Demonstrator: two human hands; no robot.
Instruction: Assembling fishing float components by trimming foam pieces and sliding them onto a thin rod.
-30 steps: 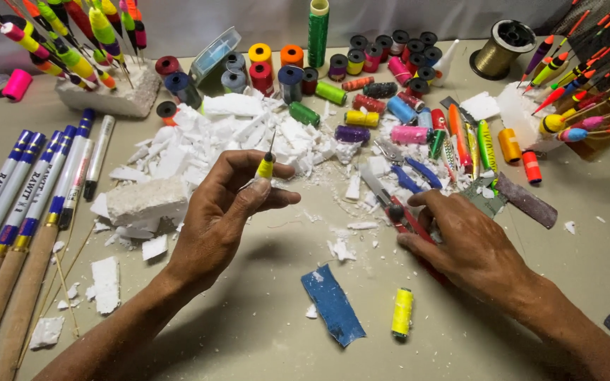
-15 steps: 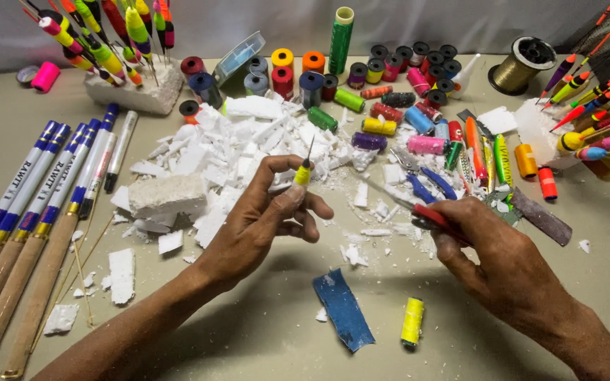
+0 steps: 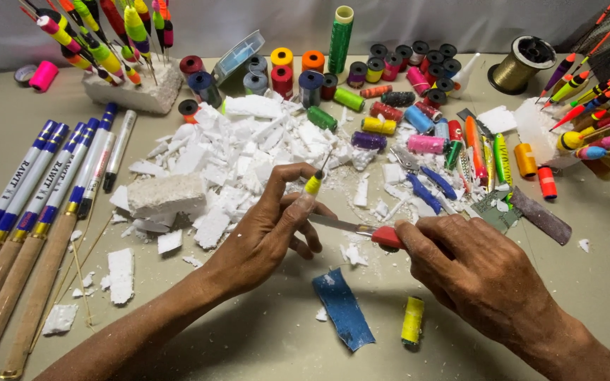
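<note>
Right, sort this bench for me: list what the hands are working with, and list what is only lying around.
In use:
left hand
small yellow float, pinched upright
right hand
red-handled knife, blade reaching to the left fingers

Lying about:
white foam scraps
thread spools
blue sandpaper strip
yellow spool
blue-banded rods
foam block of finished floats
</note>
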